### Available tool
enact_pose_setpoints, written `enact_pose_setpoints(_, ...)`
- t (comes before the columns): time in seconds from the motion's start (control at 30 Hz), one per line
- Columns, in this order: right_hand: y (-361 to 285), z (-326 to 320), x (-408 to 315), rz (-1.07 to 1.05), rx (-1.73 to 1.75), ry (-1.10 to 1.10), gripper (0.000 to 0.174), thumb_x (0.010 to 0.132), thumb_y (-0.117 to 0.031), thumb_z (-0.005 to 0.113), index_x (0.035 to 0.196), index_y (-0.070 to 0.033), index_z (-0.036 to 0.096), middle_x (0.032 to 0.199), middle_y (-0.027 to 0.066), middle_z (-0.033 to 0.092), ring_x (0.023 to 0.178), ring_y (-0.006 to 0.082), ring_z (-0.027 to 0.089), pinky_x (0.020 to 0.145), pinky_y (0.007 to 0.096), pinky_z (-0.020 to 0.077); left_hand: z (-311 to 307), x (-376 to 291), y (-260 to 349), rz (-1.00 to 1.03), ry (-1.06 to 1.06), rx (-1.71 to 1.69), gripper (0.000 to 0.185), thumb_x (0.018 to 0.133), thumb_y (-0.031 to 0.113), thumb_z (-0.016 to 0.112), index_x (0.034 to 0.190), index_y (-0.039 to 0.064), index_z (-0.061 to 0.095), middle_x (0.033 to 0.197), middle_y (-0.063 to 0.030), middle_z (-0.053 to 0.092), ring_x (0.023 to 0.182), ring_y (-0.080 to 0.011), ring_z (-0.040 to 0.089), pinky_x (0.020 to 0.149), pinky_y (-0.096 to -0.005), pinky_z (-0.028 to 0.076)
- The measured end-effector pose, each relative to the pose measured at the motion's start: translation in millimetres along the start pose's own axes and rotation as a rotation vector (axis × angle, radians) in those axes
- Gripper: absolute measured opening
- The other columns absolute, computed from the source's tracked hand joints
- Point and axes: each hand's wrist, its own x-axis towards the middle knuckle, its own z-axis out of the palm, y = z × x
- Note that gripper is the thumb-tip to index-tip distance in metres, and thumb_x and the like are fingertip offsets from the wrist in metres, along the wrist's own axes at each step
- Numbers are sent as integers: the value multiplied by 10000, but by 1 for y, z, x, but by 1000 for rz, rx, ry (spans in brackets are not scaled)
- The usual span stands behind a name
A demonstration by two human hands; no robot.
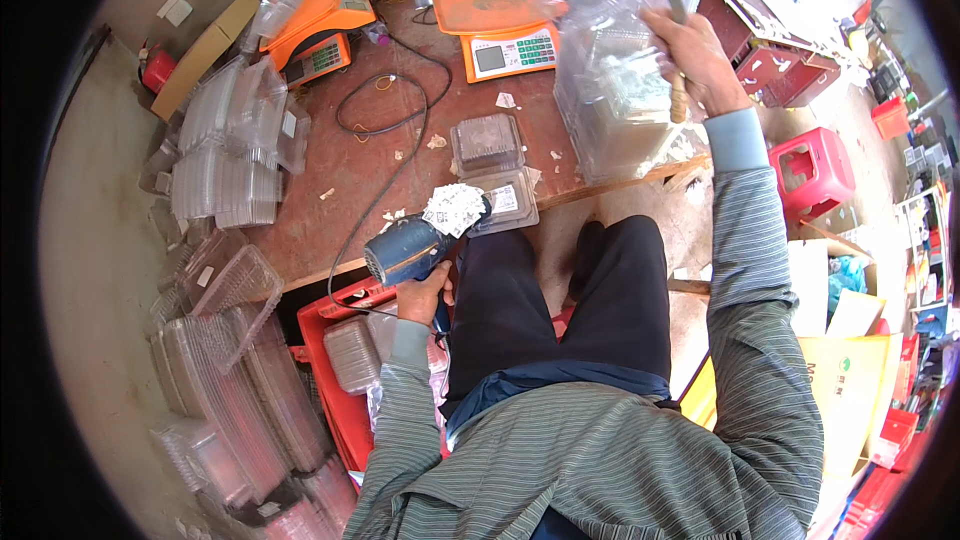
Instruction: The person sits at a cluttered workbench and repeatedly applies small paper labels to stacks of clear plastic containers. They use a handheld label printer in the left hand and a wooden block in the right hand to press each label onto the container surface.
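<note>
My left hand (424, 294) grips the handle of a dark blue hair dryer or heat gun (405, 249), held over the table's front edge. A cluster of peeled white labels (455, 208) with printed codes covers its nozzle end. Just beyond lies an opened clear plastic clamshell container (487, 144), its near half bearing a white label (502, 199). Up at the right, my right hand (694, 52) holds a knife with a curved blade (670, 0) and a tan handle (678, 99). Beside that hand are clear plastic containers (611, 105), partly blurred; whether the fingers touch them I cannot tell.
Two orange scales (510, 52) (319, 22) stand at the back of the reddish table (315, 232). A black cord (431, 120) loops across it. Stacked clear containers (225, 187) line the left side. A red crate (330, 367) sits below, and a pink stool (817, 172) stands at right.
</note>
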Motion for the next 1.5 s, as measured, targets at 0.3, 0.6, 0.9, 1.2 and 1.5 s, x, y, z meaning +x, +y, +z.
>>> enact_pose_setpoints(0.3,76,-47,17,320,183,89,133,1002,-148,651,894,-76,621,696,-38,489,481,66,417,393,261,347,1,-1,2,-41,17,-61,166,946,79,778,1016,-15,660,694,-84,630,495,-190,587,457,-342,502)
enact_pose_setpoints(0.6,79,-28,1,-92,-1110,307,359,998,-336,619,1175,-41,722,1051,255,724,985,426,706,853,524,561,1,-2,4,-29,17,-45,159,952,83,775,1001,-16,662,699,-86,630,500,-190,586,459,-341,500)
enact_pose_setpoints(0.9,73,18,15,-519,-1060,193,392,1074,-367,583,1405,-170,658,1345,147,693,1134,407,696,933,504,577,-1,1,0,-31,0,-41,187,957,110,783,1045,-14,674,709,-80,638,504,-178,591,455,-331,499)
enact_pose_setpoints(1.2,51,44,-11,-625,-1085,141,599,1037,-553,586,1345,-45,658,1116,197,725,1026,418,705,859,512,563,-3,5,0,-27,-6,-29,152,953,107,774,1003,-6,685,700,-74,639,500,-181,592,459,-333,500)
enact_pose_setpoints(1.5,142,155,-162,-622,-793,-197,397,985,-290,696,1289,-36,690,1052,181,677,990,370,641,740,461,582,-2,2,-3,-43,37,-108,150,944,80,781,995,-20,681,679,-76,620,489,-189,580,462,-339,495)
